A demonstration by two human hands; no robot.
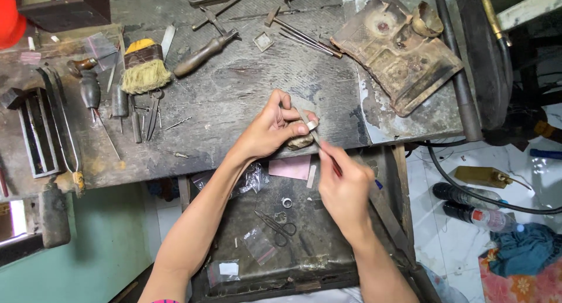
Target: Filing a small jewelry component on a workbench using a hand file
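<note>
The right hand (pixel 345 189) gripped a thin metal file (pixel 319 142), its tip reaching up to the small silvery ring (pixel 311 125) pinched in the left hand (pixel 275 127) against a worn wooden bench peg (pixel 300 141). Far beyond the left hand lay a yellow bristle brush (pixel 143 69).

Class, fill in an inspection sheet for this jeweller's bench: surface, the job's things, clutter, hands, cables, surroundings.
Surface: dark, worn wooden bench, scratched, with an open drawer tray below.
Job's things: small pale ring held against a wooden peg; thin file laid on it.
Clutter: brush, wooden-handled tool, small scissors, loose ring, plastic bags.
Hands: left hand pinches the ring; right hand grips the file.
Cables: black hose across the floor.
Surroundings: bottles, cloth on tiled floor.
</note>
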